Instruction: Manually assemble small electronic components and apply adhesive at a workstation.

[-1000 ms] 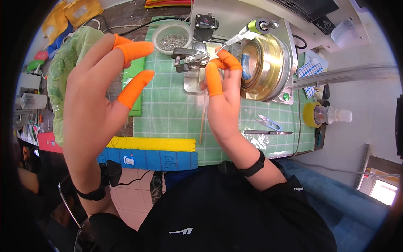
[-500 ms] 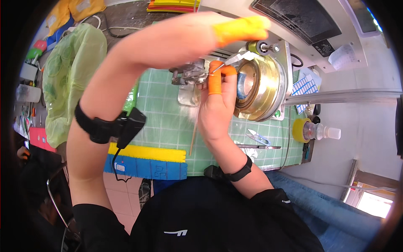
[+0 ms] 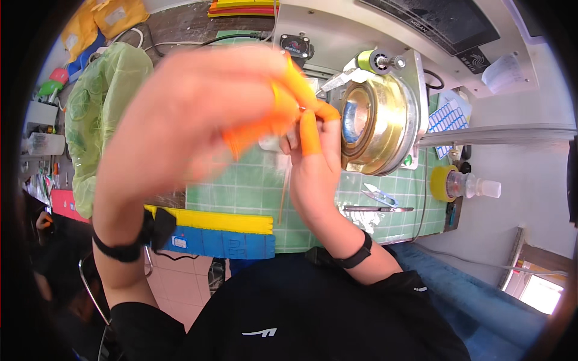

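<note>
My right hand, with orange covers on its fingers, is closed in a pinch beside the gold-coloured wheel. A tiny shiny bit shows at its fingertips, too small to name. My left hand comes over from the left, blurred, with yellow and orange finger covers. Its fingertips are drawn together at that same spot, seemingly on the small thing too. A green-yellow roller on an arm sits above the wheel. The left hand hides the bench to its rear.
On the green gridded mat lie thread snips and metal tweezers. Yellow and blue strips line the front edge. A grey machine housing stands behind; tape and a clear bottle are right.
My left hand has swung down and left from the roller to my right hand's fingertips. It now covers the metal clamp device. My right hand stays beside the wheel, pinching.
</note>
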Motion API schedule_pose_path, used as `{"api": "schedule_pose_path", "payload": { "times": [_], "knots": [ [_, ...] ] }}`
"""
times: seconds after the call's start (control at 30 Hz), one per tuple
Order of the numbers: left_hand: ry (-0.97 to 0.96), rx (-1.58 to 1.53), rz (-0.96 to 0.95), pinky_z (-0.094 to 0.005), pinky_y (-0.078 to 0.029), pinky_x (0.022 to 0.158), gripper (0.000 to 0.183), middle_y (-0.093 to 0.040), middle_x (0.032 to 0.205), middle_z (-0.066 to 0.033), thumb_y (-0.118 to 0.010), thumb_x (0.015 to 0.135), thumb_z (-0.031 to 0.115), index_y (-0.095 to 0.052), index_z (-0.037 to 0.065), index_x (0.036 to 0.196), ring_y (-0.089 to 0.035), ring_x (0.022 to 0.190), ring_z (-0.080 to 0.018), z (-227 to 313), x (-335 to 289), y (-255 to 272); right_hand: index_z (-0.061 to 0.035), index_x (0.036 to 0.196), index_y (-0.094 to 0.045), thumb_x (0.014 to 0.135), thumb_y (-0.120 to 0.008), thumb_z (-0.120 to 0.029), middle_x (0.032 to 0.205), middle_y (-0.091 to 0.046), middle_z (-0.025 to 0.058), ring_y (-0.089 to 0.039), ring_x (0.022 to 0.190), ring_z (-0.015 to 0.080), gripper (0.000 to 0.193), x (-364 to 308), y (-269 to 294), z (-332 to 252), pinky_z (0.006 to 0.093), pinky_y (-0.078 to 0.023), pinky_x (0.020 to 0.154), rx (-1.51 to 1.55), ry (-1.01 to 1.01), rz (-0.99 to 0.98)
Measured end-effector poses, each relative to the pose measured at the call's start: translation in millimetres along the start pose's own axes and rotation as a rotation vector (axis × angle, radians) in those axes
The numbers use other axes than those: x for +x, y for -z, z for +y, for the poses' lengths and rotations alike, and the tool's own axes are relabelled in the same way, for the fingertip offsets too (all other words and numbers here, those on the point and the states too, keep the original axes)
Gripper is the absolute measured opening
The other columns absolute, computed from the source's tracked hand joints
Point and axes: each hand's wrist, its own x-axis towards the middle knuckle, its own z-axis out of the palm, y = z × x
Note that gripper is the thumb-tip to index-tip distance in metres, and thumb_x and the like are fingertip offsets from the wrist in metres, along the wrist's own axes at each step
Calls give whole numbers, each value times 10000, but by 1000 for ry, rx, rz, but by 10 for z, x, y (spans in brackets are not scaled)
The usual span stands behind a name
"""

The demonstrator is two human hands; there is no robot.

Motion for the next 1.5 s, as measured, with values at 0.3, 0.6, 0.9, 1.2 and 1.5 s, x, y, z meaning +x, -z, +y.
{"api": "schedule_pose_path", "payload": {
  "times": [0.3, 0.6, 0.9, 1.2, 1.5],
  "knots": [
    [346, -629, -327, -322, -542, 645, 157, -707, 950, -99, -790, 806, 82, -702, 12, 915, -692, 766, -276, 312, -607, -402, -63, 1169, -484, 1048, -521, -91, 1072, -498, 13, -456, 928, 73, 130, -200, 17, -18, 237, -389, 868, -126, 155, -98],
    [130, -8, -207, -292, -479, 711, 219, -669, 1011, -51, -724, 827, 57, -713, 63, 1046, -584, 796, -167, -308, 431, 228, -32, 1205, -519, 1040, -501, -124, 1125, -542, 44, -511, 1016, 114, 190, 444, -77, 95, 257, -418, 898, 3, 29, 89],
    [24, 25, -40, -332, -470, 722, 126, -531, 931, -100, -722, 821, 52, -657, 9, 920, -569, 826, -268, -249, 122, -139, -125, 1268, -493, 1066, -504, -172, 930, -490, -19, -453, 770, 57, 208, 72, 113, 21, 243, -398, 677, -3, -170, 54],
    [28, 108, -52, -379, -497, 712, 101, -562, 912, -107, -702, 840, 61, -656, 23, 922, -608, 830, -302, -536, 288, -267, -133, 1372, -435, 1062, -495, -126, 944, -452, -44, -370, 722, 31, 316, -186, -51, -176, 210, -312, 621, 24, -52, -20],
    [95, -62, -263, -369, -488, 671, 123, -555, 826, -111, -709, 818, 84, -646, -2, 879, -589, 747, -263, -644, 463, -398, -125, 1292, -442, 1056, -513, -121, 989, -473, -40, -366, 698, 20, 247, -25, -17, -81, 197, -301, 597, -114, 41, -36]
  ]
}}
